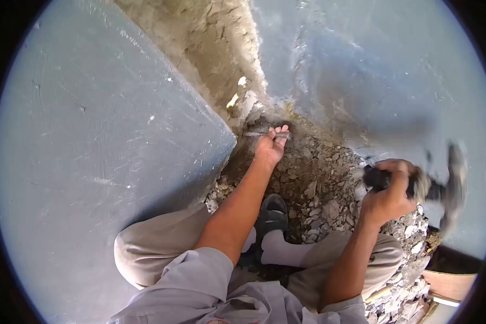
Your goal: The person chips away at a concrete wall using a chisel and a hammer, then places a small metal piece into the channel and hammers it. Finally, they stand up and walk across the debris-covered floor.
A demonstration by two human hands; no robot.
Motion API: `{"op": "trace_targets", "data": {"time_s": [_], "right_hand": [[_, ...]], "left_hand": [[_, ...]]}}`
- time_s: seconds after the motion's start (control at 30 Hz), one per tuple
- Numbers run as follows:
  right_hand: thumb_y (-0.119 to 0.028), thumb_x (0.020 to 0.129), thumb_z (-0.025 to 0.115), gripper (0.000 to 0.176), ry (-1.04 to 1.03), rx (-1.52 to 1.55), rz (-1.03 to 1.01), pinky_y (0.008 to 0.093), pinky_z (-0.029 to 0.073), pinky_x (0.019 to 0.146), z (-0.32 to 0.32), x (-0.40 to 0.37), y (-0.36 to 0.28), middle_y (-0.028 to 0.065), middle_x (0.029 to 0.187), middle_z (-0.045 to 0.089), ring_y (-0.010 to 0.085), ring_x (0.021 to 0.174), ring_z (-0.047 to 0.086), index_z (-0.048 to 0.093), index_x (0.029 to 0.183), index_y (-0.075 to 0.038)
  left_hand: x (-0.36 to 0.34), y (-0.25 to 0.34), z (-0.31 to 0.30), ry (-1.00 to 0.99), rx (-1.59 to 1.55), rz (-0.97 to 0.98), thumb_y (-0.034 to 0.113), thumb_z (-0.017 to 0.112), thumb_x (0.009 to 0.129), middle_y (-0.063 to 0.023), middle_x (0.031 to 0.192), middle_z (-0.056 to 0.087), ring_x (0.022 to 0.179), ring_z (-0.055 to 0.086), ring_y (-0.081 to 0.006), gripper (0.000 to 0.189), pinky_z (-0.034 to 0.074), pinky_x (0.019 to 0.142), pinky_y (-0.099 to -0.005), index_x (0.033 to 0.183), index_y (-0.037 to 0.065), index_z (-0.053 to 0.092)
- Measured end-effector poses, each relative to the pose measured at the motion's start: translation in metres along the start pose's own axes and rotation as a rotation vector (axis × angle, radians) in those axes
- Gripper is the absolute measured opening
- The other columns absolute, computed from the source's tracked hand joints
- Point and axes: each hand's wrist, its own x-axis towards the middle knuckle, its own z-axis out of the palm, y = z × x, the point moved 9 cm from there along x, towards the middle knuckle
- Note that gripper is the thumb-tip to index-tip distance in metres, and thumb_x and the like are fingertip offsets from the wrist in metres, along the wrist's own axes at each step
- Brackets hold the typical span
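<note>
My left hand is closed around a thin metal chisel, which lies roughly level and points left at the broken base of the wall, by the corner of the grey-blue panel. At the right, my right hand grips the dark handle of a hammer. The hammer's head is blurred by motion and stands out to the right of the hand, well apart from the chisel. Rough exposed masonry shows above my left hand.
Broken rubble covers the ground between and beyond my knees. A dark sandal is on my foot beside it. Another grey-blue wall rises at the upper right. A brown container stands at the lower right.
</note>
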Motion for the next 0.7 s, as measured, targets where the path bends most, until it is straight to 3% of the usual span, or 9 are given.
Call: {"op": "trace_targets", "data": {"time_s": [0.07, 0.17, 0.23, 0.33, 0.4, 0.43, 0.57, 0.67, 0.7], "right_hand": [[-0.006, 0.086, 0.061, 0.008, 0.096, -0.046, 0.022, 0.0295, 0.051, 0.05, -0.004, -0.022, 0.046, 0.0096, 0.073, 0.064, 0.0175, 0.056, 0.06, 0.059, 0.085, 0.001], [-0.006, 0.075, 0.071, 0.024, -0.695, -0.375, 0.799, 0.0337, 0.049, 0.051, 0.043, -0.158, 0.219, 0.0082, 0.073, 0.064, 0.0207, 0.056, 0.061, 0.065, 0.097, 0.003], [-0.003, 0.076, 0.07, 0.029, -0.588, -0.087, 0.955, 0.0309, 0.048, 0.047, 0.043, -0.16, 0.195, 0.0074, 0.067, 0.061, 0.0183, 0.049, 0.058, 0.063, 0.103, 0.004], [-0.001, 0.076, 0.07, 0.031, -0.532, -0.136, 0.778, 0.0278, 0.047, 0.046, 0.04, -0.116, 0.135, 0.0082, 0.07, 0.063, 0.0157, 0.053, 0.06, 0.061, 0.106, 0.002], [-0.006, 0.081, 0.073, 0.029, -0.423, -0.06, 0.395, 0.0272, 0.049, 0.051, 0.031, -0.057, 0.069, 0.0054, 0.074, 0.062, 0.0118, 0.058, 0.059, 0.061, 0.106, 0.003], [-0.007, 0.083, 0.07, 0.017, -0.328, -0.36, 0.267, 0.0298, 0.05, 0.054, 0.014, -0.031, 0.036, 0.0062, 0.075, 0.063, 0.0135, 0.058, 0.059, 0.063, 0.096, 0.001], [-0.012, 0.086, 0.063, 0.008, -0.021, 0.156, -0.147, 0.033, 0.052, 0.065, -0.021, 0.011, 0.003, 0.0076, 0.084, 0.065, 0.018, 0.074, 0.064, 0.061, 0.084, -0.005], [-0.011, 0.083, 0.064, 0.012, -0.239, -0.411, 0.2, 0.0359, 0.049, 0.058, 0.017, -0.09, 0.136, 0.0102, 0.075, 0.063, 0.0228, 0.062, 0.061, 0.064, 0.087, 0.001], [-0.007, 0.081, 0.065, 0.012, -0.438, -0.182, 0.603, 0.0356, 0.047, 0.053, 0.038, -0.123, 0.176, 0.0095, 0.07, 0.061, 0.0221, 0.058, 0.06, 0.061, 0.086, 0.002]], "left_hand": [[0.002, 0.004, -0.003, 0.012, 0.011, 0.015, 0.006, 0.047, 0.102, -0.014, 0.106, 0.059, 0.107, 0.065, -0.0368, 0.006, 0.056, 0.096, -0.0492, 0.106, 0.002, 0.046], [0.025, -0.003, -0.021, -0.057, 0.061, -0.007, 0.006, 0.045, 0.103, -0.0154, 0.108, 0.06, 0.107, 0.065, -0.0361, 0.005, 0.056, 0.095, -0.0494, 0.107, 0.003, 0.046], [0.022, -0.004, -0.019, -0.044, 0.191, 0.029, 0.006, 0.043, 0.103, -0.0163, 0.107, 0.062, 0.108, 0.065, -0.0355, 0.005, 0.056, 0.095, -0.0502, 0.106, 0.003, 0.045], [0.009, 0.001, -0.016, -0.083, 0.095, -0.015, 0.006, 0.043, 0.103, -0.0149, 0.106, 0.061, 0.111, 0.064, -0.0362, 0.005, 0.054, 0.098, -0.0519, 0.106, 0.002, 0.045], [0.002, 0.006, -0.006, -0.065, 0.057, 0.019, 0.006, 0.043, 0.103, -0.0141, 0.107, 0.059, 0.112, 0.064, -0.0363, 0.006, 0.054, 0.099, -0.0515, 0.106, 0.001, 0.045], [0.0, 0.008, -0.004, -0.069, 0.063, 0.021, 0.006, 0.043, 0.104, -0.014, 0.105, 0.059, 0.111, 0.064, -0.0362, 0.007, 0.054, 0.098, -0.0503, 0.106, 0.001, 0.046], [-0.002, 0.01, -0.003, -0.017, -0.001, 0.009, 0.006, 0.041, 0.104, -0.0131, 0.106, 0.057, 0.112, 0.064, -0.0371, 0.008, 0.054, 0.098, -0.0517, 0.11, 0.001, 0.044], [-0.011, 0.008, 0.004, 0.012, 0.034, 0.03, 0.008, 0.041, 0.104, -0.0128, 0.103, 0.058, 0.115, 0.062, -0.0364, 0.01, 0.054, 0.098, -0.0488, 0.109, 0.0, 0.045], [-0.014, 0.002, 0.0, -0.012, 0.077, 0.02, 0.008, 0.042, 0.104, -0.0128, 0.102, 0.058, 0.114, 0.063, -0.0365, 0.009, 0.054, 0.097, -0.0489, 0.108, 0.0, 0.045]]}}
